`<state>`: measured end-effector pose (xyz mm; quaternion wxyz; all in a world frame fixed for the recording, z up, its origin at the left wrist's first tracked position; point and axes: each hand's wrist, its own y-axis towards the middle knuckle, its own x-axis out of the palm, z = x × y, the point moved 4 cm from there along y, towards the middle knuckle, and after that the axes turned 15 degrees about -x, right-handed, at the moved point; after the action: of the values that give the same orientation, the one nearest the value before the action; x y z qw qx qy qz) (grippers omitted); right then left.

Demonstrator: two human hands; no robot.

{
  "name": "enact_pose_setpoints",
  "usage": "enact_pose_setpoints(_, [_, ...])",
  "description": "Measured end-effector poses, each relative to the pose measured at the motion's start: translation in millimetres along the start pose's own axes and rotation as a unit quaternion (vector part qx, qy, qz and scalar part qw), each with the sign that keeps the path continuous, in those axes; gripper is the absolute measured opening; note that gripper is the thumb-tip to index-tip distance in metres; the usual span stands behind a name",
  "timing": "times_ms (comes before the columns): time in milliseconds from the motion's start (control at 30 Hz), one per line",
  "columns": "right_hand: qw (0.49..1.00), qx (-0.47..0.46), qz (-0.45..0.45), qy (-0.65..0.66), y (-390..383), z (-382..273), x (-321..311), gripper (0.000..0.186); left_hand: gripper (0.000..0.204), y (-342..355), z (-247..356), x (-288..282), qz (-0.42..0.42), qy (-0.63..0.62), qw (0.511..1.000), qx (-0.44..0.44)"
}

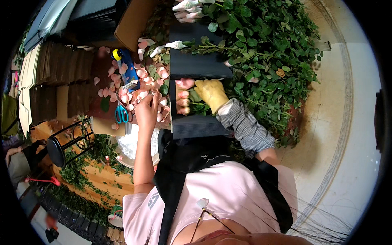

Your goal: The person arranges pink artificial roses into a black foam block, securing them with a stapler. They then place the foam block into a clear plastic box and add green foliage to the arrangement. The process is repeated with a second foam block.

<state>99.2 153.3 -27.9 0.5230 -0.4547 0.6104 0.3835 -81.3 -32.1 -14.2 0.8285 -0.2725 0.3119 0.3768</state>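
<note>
My right hand [211,94], in a yellow glove and checked sleeve cover, is closed at the stem of a pink rose [185,83]. The bloom lies just left of the glove, with a green leaf [195,96] under the fingers. Below it, several pink roses [183,103] line the edge of a dark corrugated wrap [200,126]. My bare left hand [148,107] hovers among loose pink petals [141,72], its fingers bent together; whatever they hold is not clear. Teal-handled scissors [121,114] lie beside that hand.
A heap of leafy rose stems [273,61] fills the right side. White-netted rose buds [176,45] lie at the far edge. Cardboard stacks [61,65] stand left, near a yellow-capped tape roll [117,54] and blue holder. A black stool [56,151] and a tub [141,145] are lower left.
</note>
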Motion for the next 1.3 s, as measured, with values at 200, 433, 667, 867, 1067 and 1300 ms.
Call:
enact_pose_setpoints(200, [0.997,-0.003,-0.024,0.071,-10,-22,-66,0.022,0.021,-11,-73,34,-0.100,-0.146,0.980,-0.091])
enact_pose_setpoints(433, [0.980,-0.103,-0.132,0.108,-13,-40,-3,0.021,0.021,-12,-41,73,-0.185,-0.228,0.950,-0.109])
enact_pose_setpoints(667, [0.967,-0.156,-0.182,0.082,-16,-35,22,0.023,0.030,-15,17,49,-0.129,-0.036,0.958,0.252])
enact_pose_setpoints(867, [0.987,-0.052,-0.130,0.076,-7,-31,-7,0.022,0.035,-10,29,56,-0.176,0.082,0.916,0.351])
enact_pose_setpoints(1067, [0.993,-0.062,-0.036,0.092,4,-21,26,0.023,0.034,-16,28,62,-0.161,0.084,0.920,0.347])
enact_pose_setpoints(1300, [0.994,-0.068,-0.010,0.087,-5,-22,20,0.021,0.037,-15,26,59,-0.152,0.079,0.923,0.343])
